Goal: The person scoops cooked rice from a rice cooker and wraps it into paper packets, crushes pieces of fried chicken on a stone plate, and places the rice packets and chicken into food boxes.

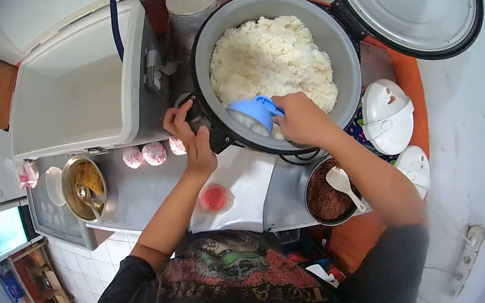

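Rice cooker (348, 67) is showing grey inside, black rim; rice (277, 55) inside cooker is showing white, scoop (252, 112) inside cooker blue. Left of cooker, cooler (74, 93) is showing off-white. Below cooker, shirt (202, 285) is showing black with red-green print, food (321, 192) reddish-brown

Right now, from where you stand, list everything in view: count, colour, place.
Cooker: one, grey and black, centre
Lid: one, grey, top right
Rice: one mound, white, in cooker
Scoop: one, blue, over rice
Stacked containers: uncountable, whitish, top
Cooler: one, white and grey, left
Bundles: at least three, pink-white, below cooler
Metal bowl: one, silver, lower left
Pot: one, grey, right
White spoon: one, in pot
Socket strip: one, white, right wall
Left hand: one, at cooker's edge
Right hand: one, holding scoop
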The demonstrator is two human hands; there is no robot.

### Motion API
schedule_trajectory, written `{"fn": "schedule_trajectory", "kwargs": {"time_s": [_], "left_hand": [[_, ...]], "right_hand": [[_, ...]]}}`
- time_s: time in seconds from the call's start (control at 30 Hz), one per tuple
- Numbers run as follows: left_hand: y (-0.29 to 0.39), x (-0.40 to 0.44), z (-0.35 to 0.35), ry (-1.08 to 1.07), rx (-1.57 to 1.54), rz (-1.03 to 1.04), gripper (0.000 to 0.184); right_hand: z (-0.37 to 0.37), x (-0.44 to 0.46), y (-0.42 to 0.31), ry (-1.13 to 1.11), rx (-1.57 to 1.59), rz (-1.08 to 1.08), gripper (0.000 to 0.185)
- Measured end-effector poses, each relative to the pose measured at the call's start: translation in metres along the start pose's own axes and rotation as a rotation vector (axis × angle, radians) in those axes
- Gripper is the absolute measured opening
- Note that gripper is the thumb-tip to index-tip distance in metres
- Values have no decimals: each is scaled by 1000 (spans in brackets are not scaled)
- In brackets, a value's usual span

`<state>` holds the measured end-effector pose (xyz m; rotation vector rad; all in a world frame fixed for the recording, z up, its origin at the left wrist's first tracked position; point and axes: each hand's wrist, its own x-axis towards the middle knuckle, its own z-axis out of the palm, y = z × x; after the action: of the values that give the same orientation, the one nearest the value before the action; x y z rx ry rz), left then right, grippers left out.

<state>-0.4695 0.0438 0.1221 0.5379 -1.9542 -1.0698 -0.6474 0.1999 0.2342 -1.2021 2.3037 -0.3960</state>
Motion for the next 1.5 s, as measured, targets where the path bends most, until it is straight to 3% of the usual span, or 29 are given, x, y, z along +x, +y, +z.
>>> {"fn": "schedule_trajectory", "kwargs": {"time_s": [0.1,0.17,0.2,0.27,0.3,0.37,0.4,0.47,0.5,0.57,0.63,0.67,0.73,0.77,0.83,0.97,1.03,1.07,1.13,1.17,1.23,1.27,1.43,1.5], "left_hand": [[-2,0,0,1,31,29,56],[5,2,-6,-46,43,-12,59],[8,2,-11,-91,54,-63,63],[0,-12,-21,-108,-11,-65,66],[-8,-23,-27,-131,-82,-69,70],[-23,-65,-42,-183,12,19,76],[-28,-85,-46,-217,57,7,76],[-36,-114,-63,-562,264,85,74],[-33,-130,-67,-559,258,82,74],[-28,-156,-74,-779,326,46,72],[-32,-175,-78,-801,374,79,73],[-37,-181,-78,-820,425,111,73],[-64,-196,-73,-814,416,107,73],[-74,-201,-72,-811,406,98,73],[-80,-200,-75,-818,370,109,72],[-58,-182,-85,-755,229,13,67],[-47,-172,-97,-690,236,-11,66],[-46,-170,-103,-633,240,-35,65],[-54,-170,-121,-519,300,-55,65],[-60,-170,-130,-404,354,-81,66],[-85,-178,-150,-304,440,-111,67],[-98,-185,-161,-205,528,-130,68],[-150,-204,-209,-290,680,-175,73],[-124,-181,-200,-189,953,-38,76]], "right_hand": [[5,15,-3,70,33,-45,19],[-3,25,-15,-109,455,305,13],[-5,31,-13,-106,457,297,13],[-8,41,-6,-222,845,380,12],[-12,39,-6,-219,844,371,12],[-24,27,-2,-213,1023,406,11],[-29,19,0,-163,1003,411,11],[-38,10,7,-88,884,406,12],[-42,7,11,-20,772,400,13],[-37,9,22,1,720,399,16],[-31,13,16,66,415,373,18],[-26,16,9,70,413,370,18],[-10,24,-9,54,70,306,24],[6,29,-11,57,69,305,24],[38,39,-9,308,-176,103,24],[34,40,-18,298,-208,-16,23],[14,40,-24,-85,13,240,14],[9,42,-16,-86,12,236,14],[-1,45,5,-313,329,295,11],[-7,44,8,-312,325,293,11],[-16,34,8,-295,752,341,12],[-23,29,7,-288,762,308,12],[-33,-26,-1,-163,1072,317,15],[-28,-61,-22,-126,1172,304,16]]}}
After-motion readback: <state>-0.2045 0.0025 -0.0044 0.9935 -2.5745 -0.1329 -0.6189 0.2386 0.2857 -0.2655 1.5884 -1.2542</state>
